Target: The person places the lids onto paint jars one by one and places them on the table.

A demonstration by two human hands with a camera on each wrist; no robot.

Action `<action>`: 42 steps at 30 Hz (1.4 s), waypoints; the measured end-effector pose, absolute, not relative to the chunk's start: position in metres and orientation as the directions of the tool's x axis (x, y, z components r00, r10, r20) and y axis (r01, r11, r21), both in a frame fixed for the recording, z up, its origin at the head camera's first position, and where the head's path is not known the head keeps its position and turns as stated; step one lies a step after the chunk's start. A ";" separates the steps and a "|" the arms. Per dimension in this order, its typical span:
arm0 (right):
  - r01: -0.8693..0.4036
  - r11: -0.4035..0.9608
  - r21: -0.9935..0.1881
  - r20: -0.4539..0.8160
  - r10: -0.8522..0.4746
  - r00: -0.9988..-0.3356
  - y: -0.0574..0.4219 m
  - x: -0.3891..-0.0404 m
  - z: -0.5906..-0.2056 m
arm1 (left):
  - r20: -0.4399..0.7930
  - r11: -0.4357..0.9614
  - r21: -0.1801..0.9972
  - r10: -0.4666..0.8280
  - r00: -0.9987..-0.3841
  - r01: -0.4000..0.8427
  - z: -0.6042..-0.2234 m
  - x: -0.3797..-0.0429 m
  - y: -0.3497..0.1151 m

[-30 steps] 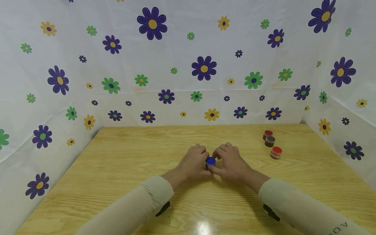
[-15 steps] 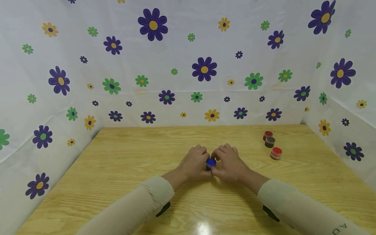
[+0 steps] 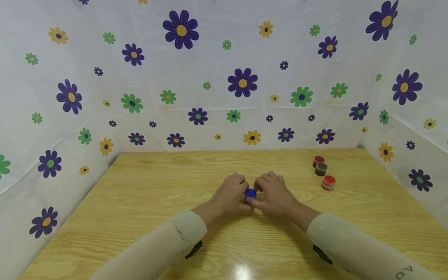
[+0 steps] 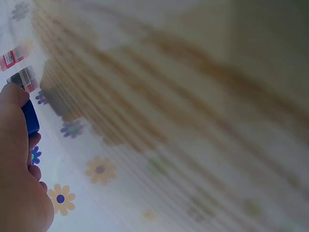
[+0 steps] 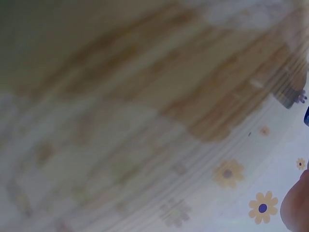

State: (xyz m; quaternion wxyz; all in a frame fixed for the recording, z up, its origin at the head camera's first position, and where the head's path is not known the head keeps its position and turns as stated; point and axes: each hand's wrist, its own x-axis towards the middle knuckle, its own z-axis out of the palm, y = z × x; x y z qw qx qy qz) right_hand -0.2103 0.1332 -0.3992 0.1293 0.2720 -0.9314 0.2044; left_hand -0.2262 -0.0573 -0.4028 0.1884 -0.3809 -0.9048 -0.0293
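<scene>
A small paint jar (image 3: 250, 193) with a blue top is between both hands near the middle of the table. My left hand (image 3: 229, 195) grips it from the left, fingers behind and thumb in front. From the right, my right hand (image 3: 276, 195) pinches it near the top, its thumb across the front and its fingers curled at the back. The left wrist view catches the blue side of the jar (image 4: 31, 117) beside the left thumb. Only a sliver of the right hand (image 5: 297, 205) enters the right wrist view.
Toward the back right of the wooden table (image 3: 157, 175) stand a dark red jar (image 3: 318, 161), a dark brown jar (image 3: 321, 169) and a bright red jar (image 3: 328, 182). A flower-print white cloth (image 3: 210, 58) encloses the back and sides.
The right thumb drew back off the jar's front about half a second ago and now lies across it again. The left hand keeps its grip, and the other jars stay put.
</scene>
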 end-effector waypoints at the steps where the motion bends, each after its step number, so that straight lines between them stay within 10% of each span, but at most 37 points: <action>1: -0.553 0.773 -0.311 0.349 -0.448 -0.823 0.133 -0.210 -0.399 | 0.360 0.710 -0.088 0.677 -0.642 0.699 -0.403 -0.226 -0.057; 42: -0.531 0.785 -0.320 0.300 -0.447 -0.842 0.134 -0.210 -0.397 | 0.362 0.711 -0.065 0.670 -0.648 0.700 -0.401 -0.224 -0.056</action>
